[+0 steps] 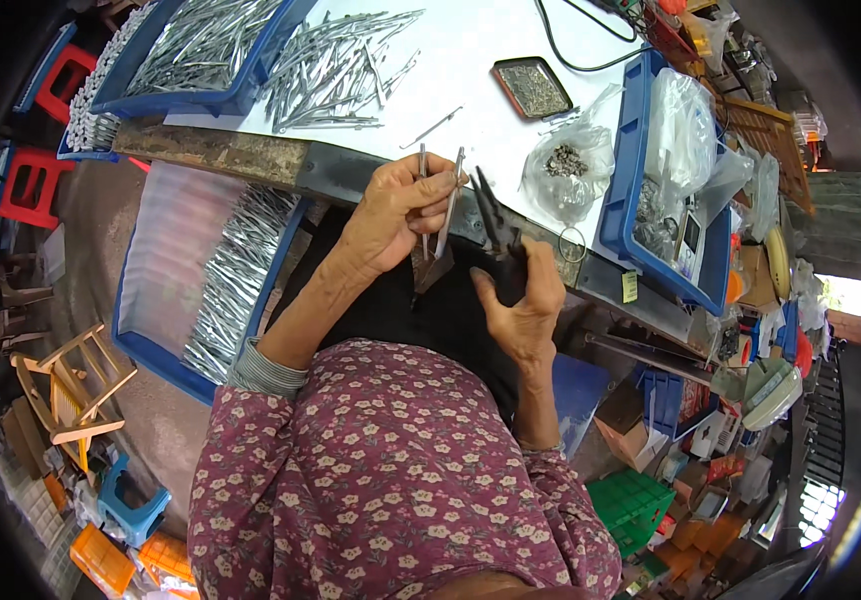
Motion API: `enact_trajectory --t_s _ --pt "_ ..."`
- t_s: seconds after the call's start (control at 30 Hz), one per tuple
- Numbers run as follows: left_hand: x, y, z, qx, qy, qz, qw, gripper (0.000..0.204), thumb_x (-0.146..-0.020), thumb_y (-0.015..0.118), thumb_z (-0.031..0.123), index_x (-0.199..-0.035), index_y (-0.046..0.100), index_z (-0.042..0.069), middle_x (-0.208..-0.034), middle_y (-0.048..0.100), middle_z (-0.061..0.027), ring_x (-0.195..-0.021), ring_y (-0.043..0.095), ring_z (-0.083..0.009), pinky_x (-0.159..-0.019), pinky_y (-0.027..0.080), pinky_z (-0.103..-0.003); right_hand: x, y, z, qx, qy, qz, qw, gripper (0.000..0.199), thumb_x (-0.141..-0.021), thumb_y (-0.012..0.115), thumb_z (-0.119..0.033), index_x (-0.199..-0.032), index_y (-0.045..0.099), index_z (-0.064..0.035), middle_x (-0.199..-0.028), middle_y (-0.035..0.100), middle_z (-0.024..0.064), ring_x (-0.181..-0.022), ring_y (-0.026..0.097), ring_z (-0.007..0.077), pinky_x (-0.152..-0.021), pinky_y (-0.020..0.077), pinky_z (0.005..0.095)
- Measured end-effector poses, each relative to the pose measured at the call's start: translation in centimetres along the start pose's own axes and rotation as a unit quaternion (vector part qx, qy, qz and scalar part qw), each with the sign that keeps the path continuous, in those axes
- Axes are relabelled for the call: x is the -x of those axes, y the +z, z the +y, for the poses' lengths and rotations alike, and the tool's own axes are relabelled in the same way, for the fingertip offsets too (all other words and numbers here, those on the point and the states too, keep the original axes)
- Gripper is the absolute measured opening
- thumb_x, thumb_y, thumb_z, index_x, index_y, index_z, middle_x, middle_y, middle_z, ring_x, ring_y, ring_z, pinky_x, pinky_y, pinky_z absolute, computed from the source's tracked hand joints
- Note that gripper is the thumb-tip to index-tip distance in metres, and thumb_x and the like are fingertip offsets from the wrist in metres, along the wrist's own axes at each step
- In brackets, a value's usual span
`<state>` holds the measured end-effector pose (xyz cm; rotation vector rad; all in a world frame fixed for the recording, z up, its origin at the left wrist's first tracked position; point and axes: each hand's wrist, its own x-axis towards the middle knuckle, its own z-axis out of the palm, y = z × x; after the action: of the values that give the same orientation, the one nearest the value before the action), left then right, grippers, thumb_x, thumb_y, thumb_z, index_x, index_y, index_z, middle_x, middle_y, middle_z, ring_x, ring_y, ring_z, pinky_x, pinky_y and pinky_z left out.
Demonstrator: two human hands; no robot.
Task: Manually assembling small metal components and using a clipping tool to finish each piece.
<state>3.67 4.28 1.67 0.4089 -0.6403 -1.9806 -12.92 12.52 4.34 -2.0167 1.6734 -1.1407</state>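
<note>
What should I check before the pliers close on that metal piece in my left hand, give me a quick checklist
1. Left hand grips the thin metal pieces: ok, pinched between the fingers.
2. Right hand holds the black pliers: ok, wrapped round the handles.
3. Plier tips on the piece: not ok, they sit just beside it.
4. Jaws open: cannot tell, too small.
5. Fingers out of the tips' path: ok, the tips stand to the right of them.
6. Small parts near: ok, clear bag of bits on the white table.

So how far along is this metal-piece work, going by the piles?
Looks midway. Many metal pieces lie stacked in the blue tray at the left. In hand: the left hand holds two pieces, the right hand black pliers. A loose pile waits on the white table.
</note>
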Motion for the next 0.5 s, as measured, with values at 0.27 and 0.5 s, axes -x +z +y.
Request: enact_trajectory --t_s 0.27,0.5 --pt "0.6 0.9 0.5 0.057 -0.073 0.048 0.995 0.010 -0.089 0.050 0.007 -0.094 0.053 -0.001 -0.064 0.043 0.0032 -0.045 0.027 -0.0003 -0.037 0.018 -0.016 0.9 0.7 1.0 0.137 -0.077 0.031 0.987 0.047 -0.060 0.071 -0.006 -0.100 0.048 -0.0006 -0.079 0.048 0.0141 -0.069 0.051 0.0321 -0.059 0.0418 0.0378" --pt "0.6 1.1 -0.8 0.034 -0.016 0.038 0.999 0.011 -0.087 0.055 0.011 -0.085 0.049 0.002 -0.063 0.042 0.0048 -0.047 0.031 -0.0009 -0.040 0.023 -0.015 1.9 1.4 1.1 0.007 0.015 -0.007 1.000 0.038 -0.063 0.070 -0.007 -0.095 0.050 0.0003 -0.075 0.050 0.0117 -0.063 0.051 0.0251 -0.057 0.0410 0.0341"
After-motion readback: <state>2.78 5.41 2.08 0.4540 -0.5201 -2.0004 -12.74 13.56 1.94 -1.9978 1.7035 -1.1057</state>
